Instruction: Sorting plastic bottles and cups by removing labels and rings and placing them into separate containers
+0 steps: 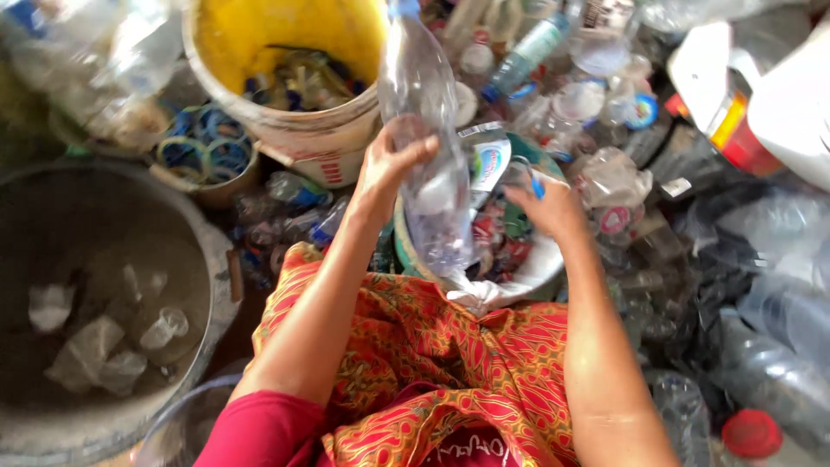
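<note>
The left hand (391, 164) closes around the middle of a clear plastic bottle (425, 138), fingers curled over its front and thumb behind, so that the bottle is held nearly upright with its blue-capped neck pointing away from the person. The bottle's lower end hangs over a round basin (545, 259). The right hand (552, 203) is pinched shut on a small blue-handled tool (533, 180), its tip close to a loosened label (488, 160) that stands off the right side of the bottle; whether the tool touches the label cannot be told.

All further positions are given from the bottle. Directly beneath it, the basin is filled with torn labels, mostly red, white and green. Nearer the person than the basin lies a lap covered in orange-and-red patterned cloth (450, 372). To the upper left of the bottle stands a yellow bucket (285, 52) holding a shallow layer of dark caps and rings. Left of that bucket, lower down, a smaller container (203, 151) holds blue plastic rings. Far left of the bottle, a large grey tub (112, 285) contains a few crushed clear bottles. To the right of the bottle and beyond it, a heap of uncrushed and flattened clear bottles (622, 130) spreads to the frame edge. At lower right, a red cap (750, 432) lies among dark plastic bags.
</note>
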